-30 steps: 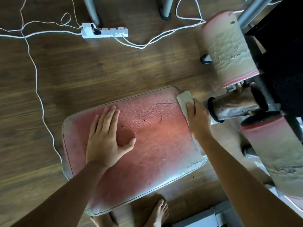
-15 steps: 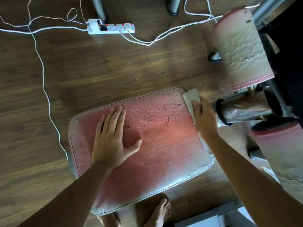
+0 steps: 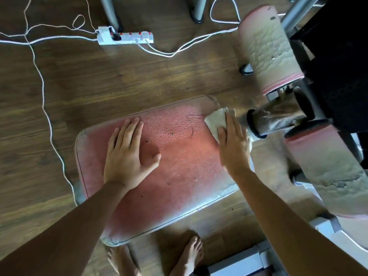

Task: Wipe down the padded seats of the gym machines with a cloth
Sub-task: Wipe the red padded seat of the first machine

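Right hand [image 3: 233, 144] flat, fingers straight, presses cloth [image 3: 216, 121] onto seat [image 3: 179, 176] at 2 o'clock corner. Left hand [image 3: 127, 156] flat, empty, braces. Unwiped pad stretches toward 8 o'clock; right hand nearer.

Count: padded seat [image 3: 179, 176]: 1, taken as landmark; cloth [image 3: 216, 120]: 1, on the seat's far right corner; hands: 2, left hand [image 3: 127, 156] and right hand [image 3: 234, 146], both on the seat; bare feet: 2, left foot [image 3: 123, 261] and right foot [image 3: 189, 253], just below the seat's near edge; cracked pink pads: 2, far roller pad [image 3: 268, 48] and near roller pad [image 3: 328, 166], right of the seat; dark worn roller [image 3: 278, 118]: 1, just beside the seat's far right corner; power strip [image 3: 125, 37]: 1, beyond the seat; grey posts: 2, left post [image 3: 111, 12] and right post [image 3: 198, 8], beyond the seat; white cords: several, number unclear.
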`<state>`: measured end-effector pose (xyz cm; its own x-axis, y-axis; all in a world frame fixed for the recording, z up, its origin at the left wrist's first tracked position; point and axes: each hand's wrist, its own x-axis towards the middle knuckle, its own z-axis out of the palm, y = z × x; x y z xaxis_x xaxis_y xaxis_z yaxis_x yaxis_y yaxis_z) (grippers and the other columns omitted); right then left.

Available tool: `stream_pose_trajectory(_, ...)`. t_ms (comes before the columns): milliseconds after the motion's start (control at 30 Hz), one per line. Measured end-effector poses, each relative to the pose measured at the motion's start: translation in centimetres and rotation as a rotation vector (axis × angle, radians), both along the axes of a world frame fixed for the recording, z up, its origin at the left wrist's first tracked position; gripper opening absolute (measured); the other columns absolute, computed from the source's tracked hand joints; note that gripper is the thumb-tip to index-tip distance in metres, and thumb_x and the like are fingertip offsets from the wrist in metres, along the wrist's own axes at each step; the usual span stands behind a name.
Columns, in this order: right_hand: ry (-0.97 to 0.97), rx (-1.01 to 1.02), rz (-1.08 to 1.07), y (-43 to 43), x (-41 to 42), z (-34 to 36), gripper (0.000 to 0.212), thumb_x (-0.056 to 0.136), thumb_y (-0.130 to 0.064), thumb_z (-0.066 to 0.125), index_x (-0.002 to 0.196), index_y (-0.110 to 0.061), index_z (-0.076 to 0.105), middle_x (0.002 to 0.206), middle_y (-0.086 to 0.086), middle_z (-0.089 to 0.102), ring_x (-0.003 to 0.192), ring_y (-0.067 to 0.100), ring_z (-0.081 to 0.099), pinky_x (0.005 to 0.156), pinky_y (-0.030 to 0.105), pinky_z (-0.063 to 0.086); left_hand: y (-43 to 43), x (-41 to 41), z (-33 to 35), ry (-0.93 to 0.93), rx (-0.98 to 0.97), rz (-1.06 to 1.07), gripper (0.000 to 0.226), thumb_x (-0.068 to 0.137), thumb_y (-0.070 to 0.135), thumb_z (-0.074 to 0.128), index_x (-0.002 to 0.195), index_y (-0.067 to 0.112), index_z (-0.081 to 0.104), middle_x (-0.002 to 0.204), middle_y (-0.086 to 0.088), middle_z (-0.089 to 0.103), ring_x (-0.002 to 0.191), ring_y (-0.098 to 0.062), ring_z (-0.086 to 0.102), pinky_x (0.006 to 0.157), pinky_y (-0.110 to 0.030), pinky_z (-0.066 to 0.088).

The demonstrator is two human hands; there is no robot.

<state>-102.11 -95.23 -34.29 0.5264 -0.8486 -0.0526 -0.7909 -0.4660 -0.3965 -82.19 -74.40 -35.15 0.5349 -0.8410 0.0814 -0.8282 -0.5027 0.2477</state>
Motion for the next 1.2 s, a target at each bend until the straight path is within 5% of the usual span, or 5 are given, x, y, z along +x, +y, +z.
stream_pose_trajectory(267, 0.162, -0.181, 0.196, 6.2, -3.0, 0.4, 0.052, 0.104, -0.032, 0.034, 0.153, -0.013, 0.039, 0.16, 0.007, 0.036, 0.148, 0.033, 0.031, 0.108, 0.057, 0.042, 1.1, 2.0, 0.3, 0.101, -0.015, -0.135, 0.072, 0.096, 0.049, 0.043, 0.154, 0.007, 0.035, 0.162, -0.007, 0.032, 0.152, -0.022, 0.027, 0.123, -0.042, 0.022)
stream_pose_trajectory(500, 0.16, -0.322, 0.766, 3.4, -4.3, 0.8, 0.052, 0.104, -0.036, 0.051, 0.153, -0.021, 0.041, 0.162, 0.005, 0.032, 0.15, 0.025, 0.03, 0.119, 0.043, 0.03, 4.8, 6.2, -0.2, -0.088, -0.002, -0.216, 0.064, 0.101, 0.041, 0.04, 0.154, 0.005, 0.035, 0.161, -0.011, 0.034, 0.149, -0.035, 0.03, 0.124, -0.047, 0.016)
stream_pose_trajectory(667, 0.161, -0.32, 0.655, 1.3, -1.7, -0.5, 0.05, 0.107, -0.042, 0.035, 0.153, -0.023, 0.04, 0.163, -0.001, 0.032, 0.152, 0.023, 0.025, 0.121, 0.048, 0.023, 4.8, 6.2, -0.2, 0.015, -0.079, -0.201, 0.061, 0.1, 0.034, 0.044, 0.153, 0.003, 0.035, 0.162, -0.01, 0.033, 0.151, -0.031, 0.028, 0.124, -0.048, 0.017)
stream_pose_trajectory(967, 0.153, -0.215, -0.082, 2.9, 7.2, -0.6, 0.054, 0.105, -0.049, 0.027, 0.156, -0.032, 0.032, 0.158, 0.004, 0.04, 0.147, 0.028, 0.034, 0.123, 0.048, 0.018, 4.9, 6.4, -0.7, 0.024, -0.173, -0.199, 0.049, 0.103, 0.017, 0.041, 0.149, 0.0, 0.041, 0.158, -0.013, 0.039, 0.149, -0.031, 0.033, 0.124, -0.044, 0.02)
stream_pose_trajectory(1200, 0.088, -0.099, 0.319, 12.2, 11.6, -0.3, 0.049, 0.107, -0.046, 0.031, 0.155, -0.04, 0.028, 0.166, 0.004, 0.024, 0.155, 0.029, 0.009, 0.125, 0.054, 0.004, 5.1, 6.5, -0.8, 0.048, -0.237, -0.181, 0.048, 0.099, 0.006, 0.042, 0.146, -0.005, 0.044, 0.155, -0.019, 0.042, 0.144, -0.034, 0.039, 0.123, -0.045, 0.023)
